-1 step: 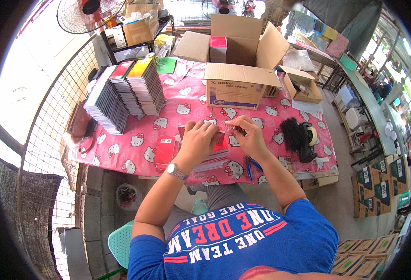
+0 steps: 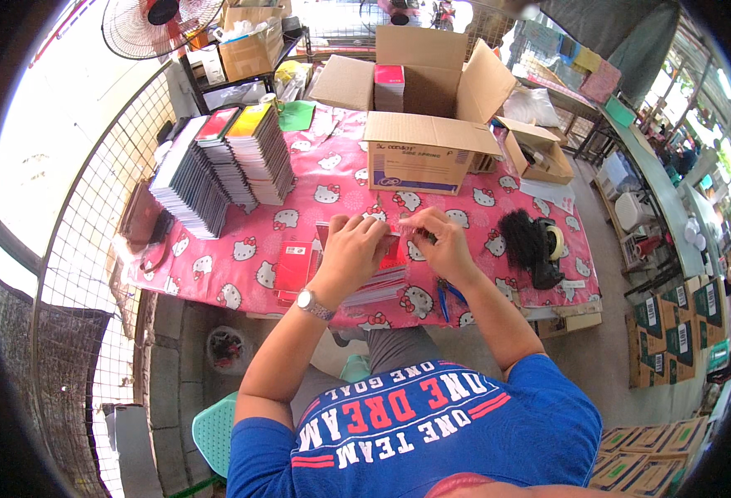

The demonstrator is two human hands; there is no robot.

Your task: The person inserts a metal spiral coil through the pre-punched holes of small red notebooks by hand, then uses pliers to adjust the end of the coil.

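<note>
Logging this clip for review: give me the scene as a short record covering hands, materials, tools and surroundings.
Left hand: over the red-covered stack, fingers curled
Right hand: at the stack's upper right, fingers bent; grip detail too small to tell
Left of stack: red booklet
Tool: blue-handled pliers near the right forearm
Left side: tall notebook stacks
Far side: open cardboard box
Right side: black tape dispenser
Surface: pink patterned tablecloth

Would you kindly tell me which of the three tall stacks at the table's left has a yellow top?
The rightmost stack, nearest the left hand; the middle stack is topped in red, and the leftmost stack shows no yellow on top.
</note>
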